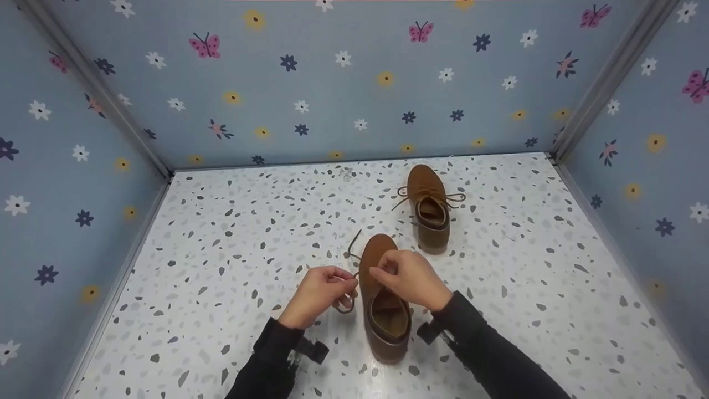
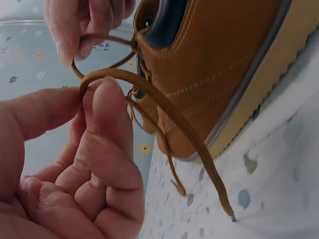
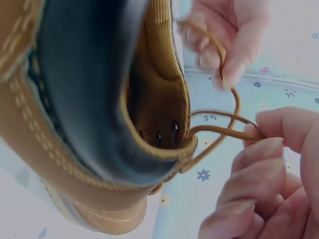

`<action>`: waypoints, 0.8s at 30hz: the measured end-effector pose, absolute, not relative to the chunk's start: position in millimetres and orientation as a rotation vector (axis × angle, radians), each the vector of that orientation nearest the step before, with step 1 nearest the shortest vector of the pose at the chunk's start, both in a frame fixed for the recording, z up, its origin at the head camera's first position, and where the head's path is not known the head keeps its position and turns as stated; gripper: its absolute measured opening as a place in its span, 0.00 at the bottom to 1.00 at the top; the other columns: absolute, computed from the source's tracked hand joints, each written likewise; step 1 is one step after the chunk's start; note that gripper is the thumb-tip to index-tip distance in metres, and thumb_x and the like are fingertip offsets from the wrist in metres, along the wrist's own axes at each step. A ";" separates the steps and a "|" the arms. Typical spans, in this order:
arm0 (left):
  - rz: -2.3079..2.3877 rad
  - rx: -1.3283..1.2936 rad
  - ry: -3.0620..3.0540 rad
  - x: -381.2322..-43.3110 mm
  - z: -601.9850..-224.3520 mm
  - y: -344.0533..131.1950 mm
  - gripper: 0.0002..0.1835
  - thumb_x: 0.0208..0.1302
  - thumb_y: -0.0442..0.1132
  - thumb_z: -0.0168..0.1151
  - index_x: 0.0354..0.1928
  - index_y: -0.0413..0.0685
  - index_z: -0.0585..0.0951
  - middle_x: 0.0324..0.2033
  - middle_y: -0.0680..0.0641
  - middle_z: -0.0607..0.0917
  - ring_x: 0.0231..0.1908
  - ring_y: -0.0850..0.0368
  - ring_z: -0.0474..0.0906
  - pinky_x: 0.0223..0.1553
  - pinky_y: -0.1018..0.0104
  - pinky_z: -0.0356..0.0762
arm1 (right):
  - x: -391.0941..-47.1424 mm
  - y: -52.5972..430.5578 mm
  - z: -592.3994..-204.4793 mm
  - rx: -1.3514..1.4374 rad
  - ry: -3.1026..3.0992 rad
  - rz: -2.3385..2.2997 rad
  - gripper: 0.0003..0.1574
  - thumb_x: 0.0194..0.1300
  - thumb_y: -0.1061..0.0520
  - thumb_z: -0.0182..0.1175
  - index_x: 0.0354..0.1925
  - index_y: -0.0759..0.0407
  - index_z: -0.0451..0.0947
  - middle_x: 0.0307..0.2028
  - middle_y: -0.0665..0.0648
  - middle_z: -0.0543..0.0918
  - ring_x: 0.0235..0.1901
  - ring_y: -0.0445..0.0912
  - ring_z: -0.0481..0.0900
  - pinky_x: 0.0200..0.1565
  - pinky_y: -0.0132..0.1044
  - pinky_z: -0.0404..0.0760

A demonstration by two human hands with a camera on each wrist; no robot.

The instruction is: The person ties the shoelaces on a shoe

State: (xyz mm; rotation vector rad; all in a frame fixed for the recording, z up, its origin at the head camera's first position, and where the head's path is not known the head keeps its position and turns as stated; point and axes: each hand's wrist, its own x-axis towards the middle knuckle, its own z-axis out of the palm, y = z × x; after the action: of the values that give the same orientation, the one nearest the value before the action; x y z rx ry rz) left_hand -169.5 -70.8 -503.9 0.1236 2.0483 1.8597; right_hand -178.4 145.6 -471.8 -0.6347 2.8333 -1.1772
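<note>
A brown lace-up shoe (image 1: 379, 252) stands on the floor, toe pointing away, its dark-lined opening towards me. On its left side my left hand (image 1: 324, 291) pinches a brown shoelace (image 2: 199, 148) between thumb and finger; the lace's tipped end hangs down past the hand. Over the front of the opening, my right hand (image 1: 414, 277) pinches a loop of lace (image 3: 224, 131) between its fingertips and thumb. In the right wrist view, the left hand's strand crosses that loop close to the eyelets. Another lace end (image 2: 175, 181) hangs beside the shoe in the left wrist view.
The matching brown shoe (image 1: 425, 180) stands farther back on the right, its lace tied in a bow. Blue panels (image 1: 332, 83) with flowers and butterflies enclose the white speckled floor (image 1: 266, 221) at the back and both sides.
</note>
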 end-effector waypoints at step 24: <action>1.988 0.019 1.567 -149.6 -493.5 -45.0 0.11 0.64 0.38 0.67 0.39 0.34 0.81 0.29 0.45 0.85 0.24 0.58 0.82 0.27 0.70 0.80 | -189.9 157.3 -454.8 -0.510 2.816 -1.119 0.16 0.61 0.55 0.66 0.18 0.52 0.78 0.16 0.45 0.76 0.17 0.40 0.73 0.23 0.37 0.74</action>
State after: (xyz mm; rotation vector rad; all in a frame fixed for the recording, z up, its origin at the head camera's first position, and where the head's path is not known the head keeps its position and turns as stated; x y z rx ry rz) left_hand -149.6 -45.0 -493.5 0.0189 1.5668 1.9883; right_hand -189.9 157.3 -454.8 -0.5095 2.8164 -1.1187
